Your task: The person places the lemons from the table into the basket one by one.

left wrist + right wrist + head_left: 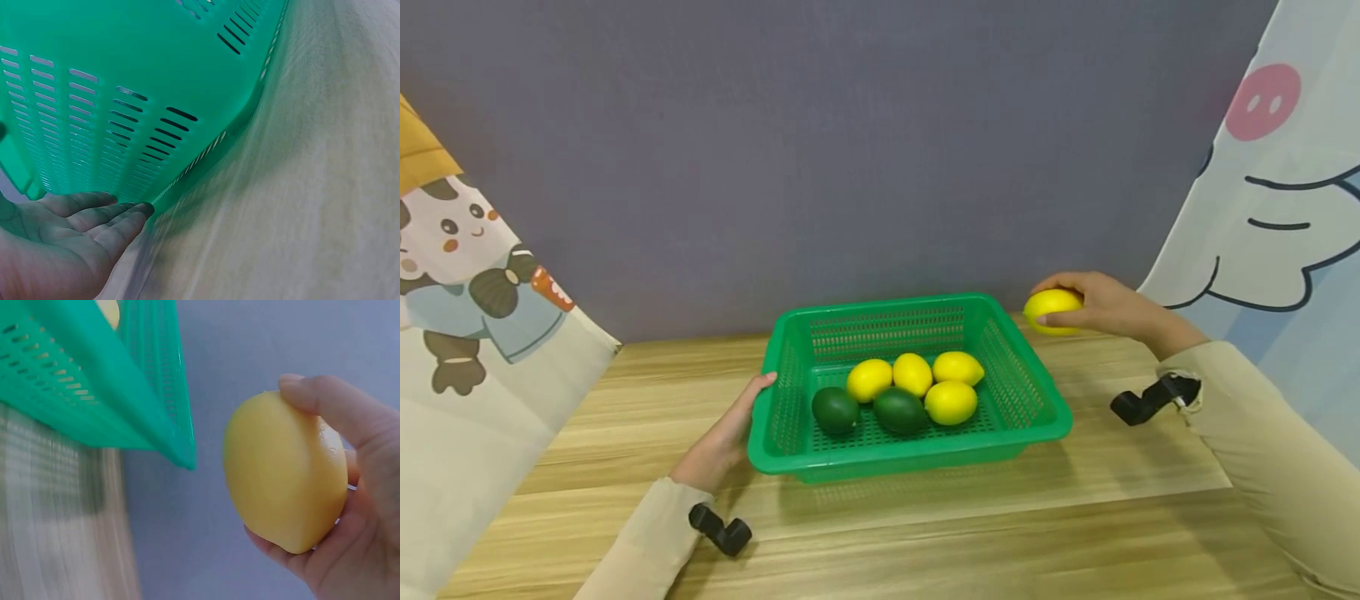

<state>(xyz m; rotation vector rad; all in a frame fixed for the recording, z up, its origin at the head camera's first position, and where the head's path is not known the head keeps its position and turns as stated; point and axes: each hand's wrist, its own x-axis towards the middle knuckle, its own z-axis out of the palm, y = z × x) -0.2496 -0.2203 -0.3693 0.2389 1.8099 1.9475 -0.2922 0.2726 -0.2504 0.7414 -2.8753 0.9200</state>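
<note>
A green plastic basket (917, 454) stands on the wooden table with several yellow lemons (951, 402) and two dark green avocado-like fruits (901, 411) inside. At its left end is my left hand (730, 429), holding the rim with the thumb on top. The left wrist view shows the other fingers (103, 219) of that hand extended beneath the rim, against the slotted wall. Off the basket's right side, my right hand (1101, 304) grips another lemon (1051, 312) above the table. Thumb and fingers wrap that lemon in the right wrist view.
A grey wall panel (880, 167) rises behind the table (925, 542). Cartoon-printed cloths hang on the left (482, 333) and right (1285, 208). Black mounts are strapped to both wrists.
</note>
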